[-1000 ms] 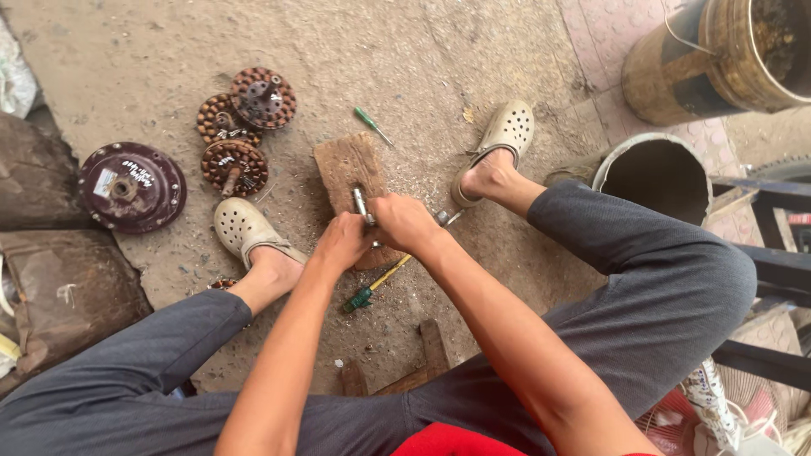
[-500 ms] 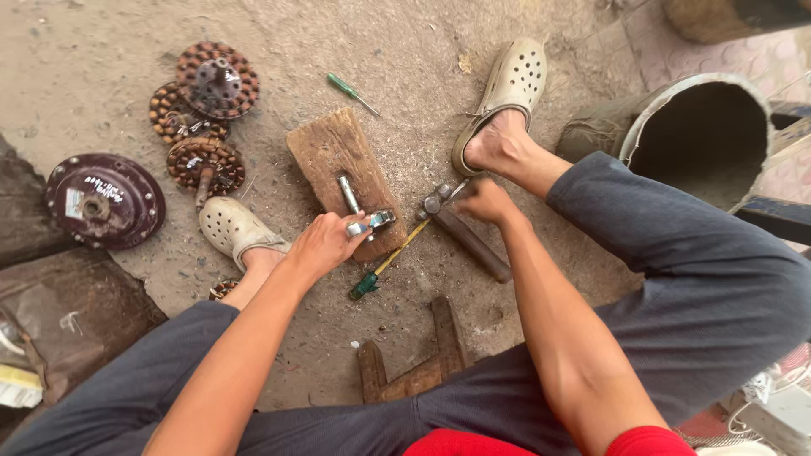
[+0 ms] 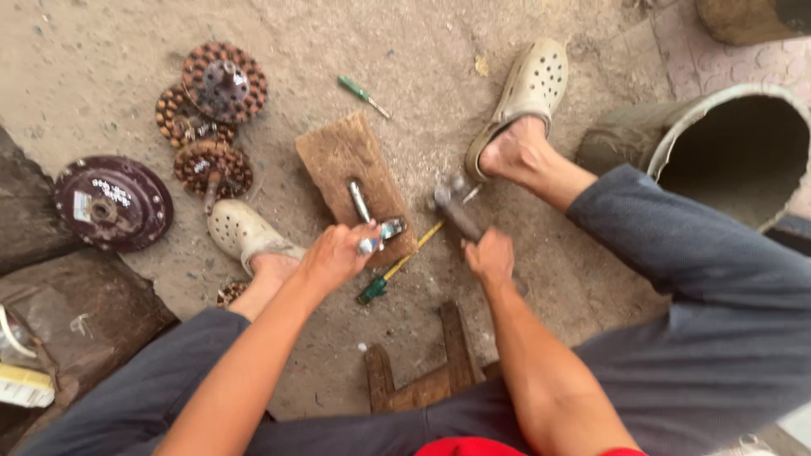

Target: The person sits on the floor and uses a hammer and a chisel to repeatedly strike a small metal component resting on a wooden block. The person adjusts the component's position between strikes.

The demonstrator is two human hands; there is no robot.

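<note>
Dusty concrete floor (image 3: 101,51) lying beneath, left hand (image 3: 338,253) fingers are pinching a small, rigid metal part (image 3: 380,236) on the wooden block (image 3: 342,160); right hand (image 3: 490,257) is gripping the heavy-looking hammer (image 3: 456,211) low on its handle.

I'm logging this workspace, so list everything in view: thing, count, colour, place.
wooden block: one, brown, centre ground
metal rod: one, silver, lying on the block
hammer: one, dark, in right hand
green screwdrivers: two, one above the block, one below it
motor cores: three, rusty copper, upper left
round cover: one, maroon, left
bucket: one, grey, right, on its side
wooden stool: one, brown, bottom centre
clogs: two, cream, on feet
left hand: holds a small metal part on the block
right hand: grips hammer
</note>
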